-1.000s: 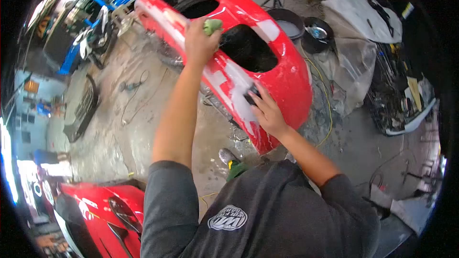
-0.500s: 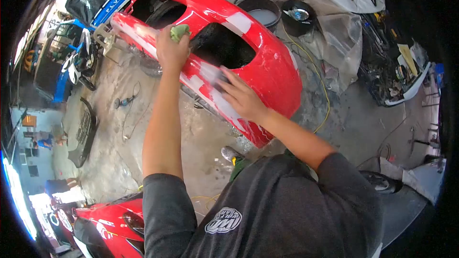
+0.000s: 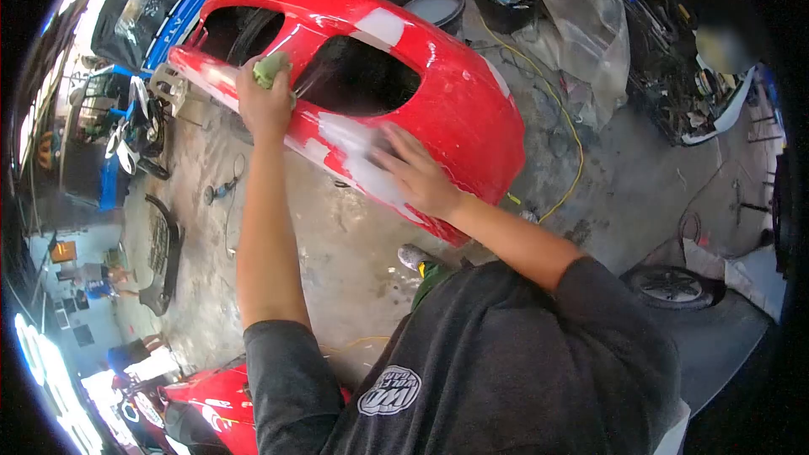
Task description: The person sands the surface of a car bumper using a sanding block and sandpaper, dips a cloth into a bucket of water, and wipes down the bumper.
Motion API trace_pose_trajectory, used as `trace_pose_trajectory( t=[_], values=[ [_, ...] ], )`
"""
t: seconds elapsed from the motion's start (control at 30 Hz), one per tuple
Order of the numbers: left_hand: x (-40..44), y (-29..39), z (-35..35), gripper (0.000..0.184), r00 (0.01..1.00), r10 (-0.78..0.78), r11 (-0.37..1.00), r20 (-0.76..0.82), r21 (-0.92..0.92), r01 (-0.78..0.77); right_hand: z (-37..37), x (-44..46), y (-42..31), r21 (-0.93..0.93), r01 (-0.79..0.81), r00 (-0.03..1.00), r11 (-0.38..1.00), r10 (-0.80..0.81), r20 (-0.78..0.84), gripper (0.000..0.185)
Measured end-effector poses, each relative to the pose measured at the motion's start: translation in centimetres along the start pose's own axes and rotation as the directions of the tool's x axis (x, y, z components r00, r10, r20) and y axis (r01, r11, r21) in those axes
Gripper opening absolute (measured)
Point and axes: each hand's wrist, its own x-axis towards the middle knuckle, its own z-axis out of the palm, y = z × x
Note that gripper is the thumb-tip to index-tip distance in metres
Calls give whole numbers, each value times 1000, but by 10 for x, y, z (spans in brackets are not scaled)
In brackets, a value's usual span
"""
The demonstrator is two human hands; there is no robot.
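A glossy red car bumper (image 3: 474, 131) with large openings and pale bare or filled patches lies in front of me. My left hand (image 3: 265, 101) is closed round a crumpled green cloth (image 3: 270, 70), above the bumper's lower bar. My right hand (image 3: 421, 175) presses its fingers on the whitish patch (image 3: 341, 132) of that bar. Under those fingertips is a dark pad like sandpaper (image 3: 384, 148), smeared by motion and mostly covered. The bumper's surface looks wet there.
Beyond the bumper stand a black tub (image 3: 434, 7) of cloudy liquid and a black bucket (image 3: 506, 0). A yellow cable (image 3: 563, 105) runs along the wet floor at right. A power tool (image 3: 221, 192) lies at left; a red vehicle (image 3: 215, 404) is behind.
The view has shifted, so the bumper sits further left. My right hand has slid a little along the whitish patch. My left hand still holds the green cloth.
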Motion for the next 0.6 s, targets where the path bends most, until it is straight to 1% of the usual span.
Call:
trace_pose_trajectory(
  t=[0.03,0.1,0.13,0.2,0.23,0.3,0.33,0.37,0.43,0.5,0.6],
  values=[
    [0,-6,2,46,1000,-4,1000,3,-15,5,1,27,-4,-11,35,999,999,-35,16,46],
    [-2,-7,4,45,1000,-18,998,11,-65,19,3,46,-5,67,39,999,997,-40,16,46],
    [-3,-7,2,44,1000,-23,995,19,-100,25,3,46,-6,106,36,999,994,-38,15,47],
    [0,-8,3,41,999,-24,986,47,-162,31,-6,4,1,60,-3,999,998,0,40,46],
    [1,-7,2,41,1000,-6,994,28,-108,9,-10,-21,5,41,-15,998,999,12,57,46],
    [-1,-2,0,41,1000,25,1000,-4,11,-25,-19,-57,7,25,-40,998,999,39,40,44],
    [-4,2,-1,42,1000,6,1000,-3,7,-6,-20,-68,6,19,-55,998,998,54,33,44],
    [-5,7,-2,42,1000,-8,1000,-6,1,8,-11,-68,10,-8,-29,999,1000,29,18,43],
    [-3,11,-1,43,1000,-14,1000,-22,0,14,3,-16,7,-73,32,999,997,-33,-19,41],
    [-4,10,-1,43,999,-12,1000,-33,21,12,-3,58,-16,-73,124,992,990,-121,40,45],
    [-2,2,0,44,1000,11,999,-7,-47,-11,10,82,-18,-111,150,988,982,-146,46,46]
  ],
)
